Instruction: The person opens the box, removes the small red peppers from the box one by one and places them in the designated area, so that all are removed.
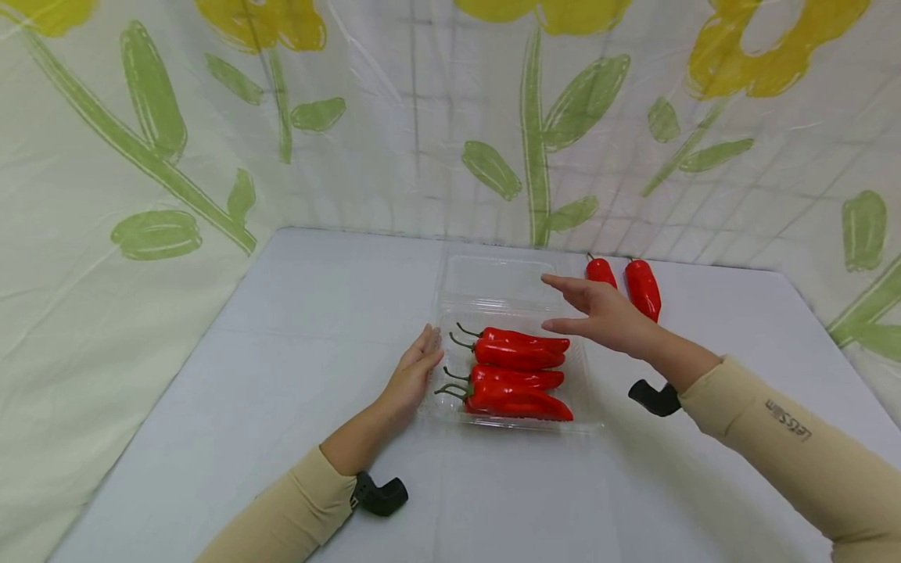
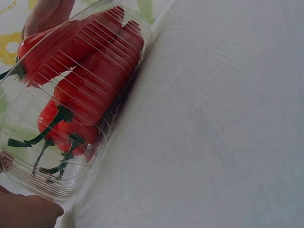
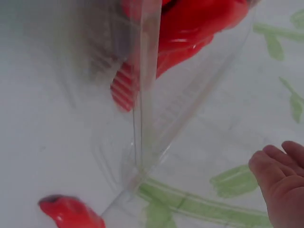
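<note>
A clear plastic clamshell box [image 1: 587, 391] lies with its lid [image 1: 493, 275] folded back on the table. Several red peppers [image 1: 521, 399] with green stems lie side by side inside, stems pointing left. My left hand [image 1: 411, 371] rests along the box's left side with fingers extended; in the left wrist view its thumb [image 2: 33, 211] is close to the ribbed wall. Over the box's far right corner hovers my right hand [image 1: 608, 317], thumb and fingers spread with nothing between them. The right wrist view shows its fingers [image 3: 275, 164] apart from the box.
Two more red peppers, one [image 1: 601, 270] and another [image 1: 642, 289], lie near the table's back edge, beyond the right hand. A white cloth covers the table [image 1: 296, 328]. A flower-printed curtain [image 1: 394, 141] hangs behind it. Each wrist carries a black camera mount [image 1: 380, 494].
</note>
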{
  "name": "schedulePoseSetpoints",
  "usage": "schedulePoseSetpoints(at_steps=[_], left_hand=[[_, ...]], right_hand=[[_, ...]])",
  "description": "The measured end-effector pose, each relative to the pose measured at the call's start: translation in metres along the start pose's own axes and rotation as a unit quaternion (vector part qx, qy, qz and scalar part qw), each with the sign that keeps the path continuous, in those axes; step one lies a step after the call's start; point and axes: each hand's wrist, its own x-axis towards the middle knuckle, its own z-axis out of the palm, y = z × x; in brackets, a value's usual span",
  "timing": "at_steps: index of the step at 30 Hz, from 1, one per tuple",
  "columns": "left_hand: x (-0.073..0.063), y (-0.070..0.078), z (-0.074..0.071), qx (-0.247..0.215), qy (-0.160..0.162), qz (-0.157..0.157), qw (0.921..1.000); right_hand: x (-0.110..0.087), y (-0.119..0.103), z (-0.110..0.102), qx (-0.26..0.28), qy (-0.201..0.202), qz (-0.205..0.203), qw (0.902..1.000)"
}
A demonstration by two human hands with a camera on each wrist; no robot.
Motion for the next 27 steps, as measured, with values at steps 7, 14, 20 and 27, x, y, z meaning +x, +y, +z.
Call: schedulePoseSetpoints(at_steps=[7,14,20,27], left_hand=[[0.0,0.001,0.0,-0.002,0.002,-0.007,1.0],[0.0,0.0,0.0,-0.008,0.004,-0.005,0.9999],[0.001,0.0,0.0,-0.009,0.003,-0.002,1.0],[-0.001,0.001,0.0,-0.013,0.0,0.005,0.9999]], right_hand=[[-0.004,-0.011,0.018,0.094,-0.061,0.004,0.9937],[-0.006,-0.024,0.039,0.143,-0.107,0.0,0.9839],[-0.005,-0.031,0.055,0.131,-0.154,0.01,0.9794],[-0.009,-0.033,0.069,0.065,-0.176,0.038,0.9816]])
